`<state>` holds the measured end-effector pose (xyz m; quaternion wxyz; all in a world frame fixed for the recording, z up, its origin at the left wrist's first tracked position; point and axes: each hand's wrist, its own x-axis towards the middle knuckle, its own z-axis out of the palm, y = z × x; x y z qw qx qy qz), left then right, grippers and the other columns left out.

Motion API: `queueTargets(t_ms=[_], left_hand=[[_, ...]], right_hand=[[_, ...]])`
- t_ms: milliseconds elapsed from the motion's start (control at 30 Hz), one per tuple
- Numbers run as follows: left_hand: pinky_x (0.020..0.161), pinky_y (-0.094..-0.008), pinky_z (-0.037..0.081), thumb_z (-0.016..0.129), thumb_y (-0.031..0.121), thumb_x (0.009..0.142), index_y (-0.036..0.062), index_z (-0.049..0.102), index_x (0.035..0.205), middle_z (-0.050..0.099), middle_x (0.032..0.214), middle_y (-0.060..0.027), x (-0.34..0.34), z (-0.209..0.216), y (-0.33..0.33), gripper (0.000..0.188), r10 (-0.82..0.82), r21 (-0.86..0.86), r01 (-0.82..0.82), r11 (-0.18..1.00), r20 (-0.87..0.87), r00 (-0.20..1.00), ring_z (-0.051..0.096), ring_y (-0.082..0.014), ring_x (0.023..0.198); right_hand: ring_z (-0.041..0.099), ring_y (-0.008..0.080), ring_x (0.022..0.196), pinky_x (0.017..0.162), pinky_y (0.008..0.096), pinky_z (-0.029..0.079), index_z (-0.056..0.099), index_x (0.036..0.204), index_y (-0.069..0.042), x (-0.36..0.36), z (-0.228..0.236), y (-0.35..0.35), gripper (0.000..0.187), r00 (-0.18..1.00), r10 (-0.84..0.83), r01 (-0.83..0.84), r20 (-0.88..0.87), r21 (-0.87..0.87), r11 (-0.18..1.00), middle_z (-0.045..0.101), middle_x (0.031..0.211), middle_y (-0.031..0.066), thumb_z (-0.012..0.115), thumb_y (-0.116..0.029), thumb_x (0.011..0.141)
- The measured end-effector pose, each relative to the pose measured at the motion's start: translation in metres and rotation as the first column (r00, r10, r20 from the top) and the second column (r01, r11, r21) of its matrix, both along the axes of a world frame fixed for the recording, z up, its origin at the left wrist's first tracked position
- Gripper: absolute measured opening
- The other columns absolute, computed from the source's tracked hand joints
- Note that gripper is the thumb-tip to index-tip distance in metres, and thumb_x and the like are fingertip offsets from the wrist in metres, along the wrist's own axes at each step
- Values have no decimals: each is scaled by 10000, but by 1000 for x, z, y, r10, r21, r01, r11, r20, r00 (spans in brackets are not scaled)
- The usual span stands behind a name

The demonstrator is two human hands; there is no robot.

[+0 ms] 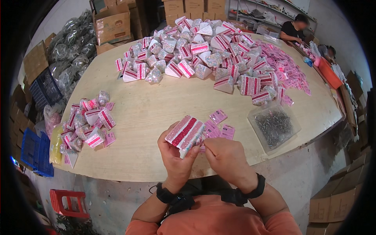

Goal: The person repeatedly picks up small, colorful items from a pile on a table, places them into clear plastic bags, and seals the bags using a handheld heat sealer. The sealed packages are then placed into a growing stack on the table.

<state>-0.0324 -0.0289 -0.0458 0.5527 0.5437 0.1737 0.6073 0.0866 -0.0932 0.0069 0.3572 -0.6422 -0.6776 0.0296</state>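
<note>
A wedge-shaped cake-slice ornament (186,132), striped in pink, red and white, rests in my left hand (174,161), whose fingers and thumb are closed around it. My right hand (229,158) is curled in a pinch against the slice's right side. What its fingertips hold is hidden behind the knuckles. Just beyond my hands lie a few loose pink cards (218,116) on the pale wooden table (149,105). To the right stands a clear plastic box (270,148) holding many small metal hooks (275,126).
A large heap of similar slices (199,49) covers the far side, beside a spread of pink cards (286,64). A smaller carded pile (88,119) sits at left. A co-worker (295,29) is at far right. A red stool (69,203) and blue crates (36,150) stand left.
</note>
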Motion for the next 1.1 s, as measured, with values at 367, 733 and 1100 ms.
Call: queueTargets(t_ms=[367, 733, 1100], left_hand=[[969, -366, 402, 737, 68, 724, 4, 276, 1243, 399, 1249, -149, 1, -2, 2, 697, 16, -7, -17, 1000, -47, 999, 454, -228, 1140], [958, -352, 412, 684, -29, 720, 18, 267, 1271, 397, 1252, -137, 1, -3, 4, 693, 9, 65, -2, 998, -115, 993, 452, -220, 1149], [833, -303, 470, 676, 39, 743, 1, 378, 1245, 487, 1180, -114, -8, -1, 10, 585, 72, 115, -29, 993, -383, 921, 528, -172, 1029]], right_hand=[[564, 331, 629, 536, 397, 429, 541, 718, -28, 4, -2, 2, 83, 996, 18, -21, -88, -36, 999, 537, 655, 159, 532, -83, 779], [564, 324, 628, 534, 405, 436, 544, 714, -43, 3, -5, 2, 79, 997, -46, 48, 67, -40, 998, 549, 651, 137, 558, -94, 773], [571, 331, 630, 553, 428, 439, 565, 721, -45, 16, 0, 7, 85, 996, 37, -23, 79, -175, 984, 560, 647, 140, 551, -112, 771]])
